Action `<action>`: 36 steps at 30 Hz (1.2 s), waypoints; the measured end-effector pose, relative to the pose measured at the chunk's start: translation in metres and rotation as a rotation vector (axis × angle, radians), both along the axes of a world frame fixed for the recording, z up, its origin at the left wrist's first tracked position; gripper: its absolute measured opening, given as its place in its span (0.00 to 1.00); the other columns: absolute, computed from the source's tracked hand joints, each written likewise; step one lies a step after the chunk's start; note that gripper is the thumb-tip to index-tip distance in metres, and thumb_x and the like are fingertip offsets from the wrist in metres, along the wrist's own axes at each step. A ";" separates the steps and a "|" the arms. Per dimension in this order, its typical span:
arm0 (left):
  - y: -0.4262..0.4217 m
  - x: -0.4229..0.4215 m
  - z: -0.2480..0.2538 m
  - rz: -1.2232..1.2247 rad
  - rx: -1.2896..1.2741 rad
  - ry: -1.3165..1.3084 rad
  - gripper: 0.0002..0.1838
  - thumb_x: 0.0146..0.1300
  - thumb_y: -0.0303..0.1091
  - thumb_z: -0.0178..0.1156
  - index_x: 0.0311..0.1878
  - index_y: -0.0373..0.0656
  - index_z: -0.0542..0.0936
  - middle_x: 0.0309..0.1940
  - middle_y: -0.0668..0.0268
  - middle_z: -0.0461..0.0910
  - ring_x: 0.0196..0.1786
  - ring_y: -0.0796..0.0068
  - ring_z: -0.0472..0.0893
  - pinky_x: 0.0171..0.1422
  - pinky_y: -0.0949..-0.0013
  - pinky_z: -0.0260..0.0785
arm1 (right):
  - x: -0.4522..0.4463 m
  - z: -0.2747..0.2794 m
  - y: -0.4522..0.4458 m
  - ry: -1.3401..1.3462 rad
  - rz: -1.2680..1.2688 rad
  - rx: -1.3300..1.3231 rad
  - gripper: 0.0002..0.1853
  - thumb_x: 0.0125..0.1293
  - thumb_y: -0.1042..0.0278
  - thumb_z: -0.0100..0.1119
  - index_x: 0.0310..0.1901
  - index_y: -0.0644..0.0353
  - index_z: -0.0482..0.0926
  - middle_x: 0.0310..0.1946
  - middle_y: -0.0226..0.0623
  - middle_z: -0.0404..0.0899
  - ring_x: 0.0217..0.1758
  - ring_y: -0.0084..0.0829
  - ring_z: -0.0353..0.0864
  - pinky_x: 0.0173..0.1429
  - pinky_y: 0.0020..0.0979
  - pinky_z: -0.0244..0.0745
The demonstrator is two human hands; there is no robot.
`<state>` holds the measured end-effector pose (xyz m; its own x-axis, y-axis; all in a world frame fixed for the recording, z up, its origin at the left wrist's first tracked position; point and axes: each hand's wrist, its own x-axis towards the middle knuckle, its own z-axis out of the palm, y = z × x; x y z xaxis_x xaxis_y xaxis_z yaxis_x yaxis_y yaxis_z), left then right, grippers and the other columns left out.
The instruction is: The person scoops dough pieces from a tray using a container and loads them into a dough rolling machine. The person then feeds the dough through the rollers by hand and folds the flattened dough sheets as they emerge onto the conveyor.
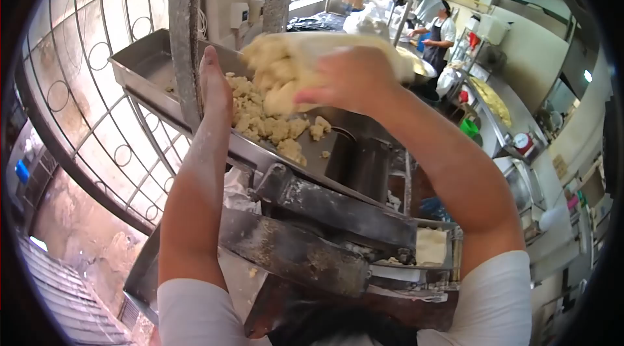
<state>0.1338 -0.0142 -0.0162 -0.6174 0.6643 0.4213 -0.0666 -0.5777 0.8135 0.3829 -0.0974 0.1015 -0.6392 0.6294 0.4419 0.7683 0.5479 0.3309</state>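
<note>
My right hand (354, 79), smeared by motion, grips a large pale-yellow lump of dough (273, 73) from its near side. The lump has a ragged left end and a smoother, whitish top, and it is tilted above a long metal tray. Crumbly dough pieces (266, 121) lie in the middle of the tray (143, 60). My left hand (218, 82) is upright, seen edge-on, next to a worn metal post (185, 53) at the tray's near side. Most of its fingers are hidden, so I cannot tell whether it holds the post.
Heavy metal machine arms (312, 216) cross in front of me, below the tray. A small container of pale dough (431, 246) sits at lower right. A barred window (97, 86) stands at left. Further back, a person (440, 37) stands near a counter with dough (491, 102).
</note>
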 end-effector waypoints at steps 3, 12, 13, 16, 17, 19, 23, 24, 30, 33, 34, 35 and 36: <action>-0.010 0.009 0.004 0.024 -0.030 -0.031 0.43 0.70 0.65 0.45 0.70 0.34 0.63 0.73 0.54 0.60 0.76 0.60 0.57 0.78 0.62 0.44 | -0.044 0.005 0.022 -0.197 0.042 -0.019 0.34 0.50 0.25 0.60 0.29 0.55 0.83 0.24 0.40 0.81 0.30 0.44 0.83 0.36 0.42 0.77; -0.021 0.022 0.000 0.461 -0.474 0.791 0.33 0.70 0.58 0.47 0.68 0.45 0.70 0.74 0.57 0.60 0.78 0.56 0.52 0.79 0.56 0.43 | -0.054 0.014 0.023 -0.305 0.124 -0.006 0.30 0.50 0.30 0.63 0.30 0.55 0.83 0.25 0.39 0.82 0.32 0.44 0.84 0.37 0.43 0.77; -0.020 0.023 0.001 0.492 -0.482 0.860 0.31 0.69 0.55 0.49 0.69 0.48 0.69 0.75 0.57 0.58 0.78 0.55 0.51 0.79 0.53 0.41 | -0.054 0.018 0.021 -0.323 0.138 -0.004 0.30 0.51 0.30 0.63 0.30 0.55 0.83 0.25 0.39 0.82 0.32 0.44 0.84 0.37 0.43 0.77; -0.024 0.029 0.006 0.564 -0.466 0.983 0.32 0.66 0.52 0.52 0.71 0.50 0.67 0.75 0.58 0.56 0.78 0.54 0.51 0.79 0.50 0.40 | -0.055 0.022 0.012 -0.344 0.140 0.023 0.29 0.50 0.31 0.64 0.30 0.56 0.84 0.25 0.39 0.82 0.32 0.43 0.84 0.37 0.42 0.77; -0.027 0.032 0.006 0.599 -0.451 1.047 0.34 0.64 0.51 0.55 0.71 0.49 0.66 0.75 0.59 0.56 0.78 0.55 0.51 0.79 0.49 0.42 | -0.056 0.022 0.010 -0.346 0.135 0.029 0.29 0.50 0.31 0.64 0.30 0.56 0.84 0.25 0.39 0.82 0.32 0.43 0.84 0.37 0.42 0.77; -0.032 0.034 0.004 0.520 -0.410 1.189 0.33 0.62 0.47 0.57 0.70 0.49 0.66 0.74 0.59 0.58 0.78 0.55 0.52 0.79 0.49 0.42 | -0.055 0.022 0.008 -0.311 0.113 0.016 0.29 0.50 0.31 0.64 0.30 0.55 0.84 0.25 0.39 0.82 0.32 0.43 0.84 0.36 0.43 0.78; -0.030 0.045 0.003 0.338 -0.394 1.433 0.34 0.56 0.37 0.62 0.69 0.49 0.68 0.71 0.57 0.62 0.77 0.56 0.55 0.79 0.48 0.43 | -0.047 0.018 0.007 -0.231 0.101 -0.019 0.29 0.51 0.31 0.64 0.30 0.56 0.84 0.25 0.40 0.82 0.31 0.42 0.84 0.36 0.43 0.78; -0.031 0.044 0.002 0.283 -0.272 1.447 0.34 0.55 0.37 0.62 0.67 0.48 0.69 0.69 0.55 0.64 0.75 0.54 0.57 0.79 0.48 0.45 | -0.045 0.016 0.004 -0.219 0.105 -0.036 0.29 0.51 0.31 0.63 0.30 0.56 0.84 0.25 0.40 0.82 0.31 0.42 0.84 0.36 0.43 0.78; -0.036 0.049 -0.002 0.230 -0.093 1.490 0.26 0.54 0.40 0.61 0.59 0.48 0.77 0.57 0.56 0.77 0.66 0.57 0.70 0.75 0.48 0.52 | -0.037 0.017 0.001 -0.270 0.083 -0.064 0.30 0.49 0.31 0.65 0.30 0.56 0.84 0.25 0.40 0.82 0.31 0.41 0.84 0.35 0.42 0.78; -0.031 0.061 0.002 0.279 -0.389 1.567 0.21 0.55 0.43 0.60 0.50 0.46 0.83 0.49 0.58 0.82 0.60 0.60 0.77 0.74 0.50 0.54 | -0.035 0.025 0.001 -0.308 0.053 -0.039 0.30 0.49 0.30 0.65 0.30 0.56 0.84 0.24 0.39 0.82 0.31 0.41 0.84 0.34 0.41 0.77; -0.032 0.064 0.002 0.275 -0.389 1.568 0.21 0.55 0.43 0.60 0.50 0.46 0.83 0.49 0.58 0.82 0.60 0.60 0.77 0.74 0.50 0.54 | -0.034 0.028 -0.001 -0.303 0.020 -0.040 0.30 0.49 0.30 0.64 0.31 0.56 0.84 0.24 0.38 0.82 0.30 0.41 0.84 0.34 0.41 0.77; -0.036 0.065 0.005 0.271 -0.426 1.579 0.20 0.55 0.45 0.60 0.48 0.44 0.83 0.47 0.58 0.83 0.58 0.60 0.78 0.74 0.51 0.55 | -0.032 0.029 -0.001 -0.305 0.018 -0.044 0.30 0.49 0.30 0.64 0.31 0.56 0.84 0.24 0.38 0.82 0.30 0.41 0.84 0.34 0.41 0.77; -0.040 0.066 0.008 0.267 -0.463 1.589 0.20 0.55 0.46 0.60 0.45 0.43 0.84 0.45 0.57 0.83 0.55 0.60 0.80 0.74 0.52 0.55 | -0.030 0.030 -0.002 -0.284 0.003 -0.063 0.31 0.50 0.30 0.64 0.31 0.56 0.84 0.24 0.38 0.82 0.31 0.41 0.84 0.34 0.41 0.77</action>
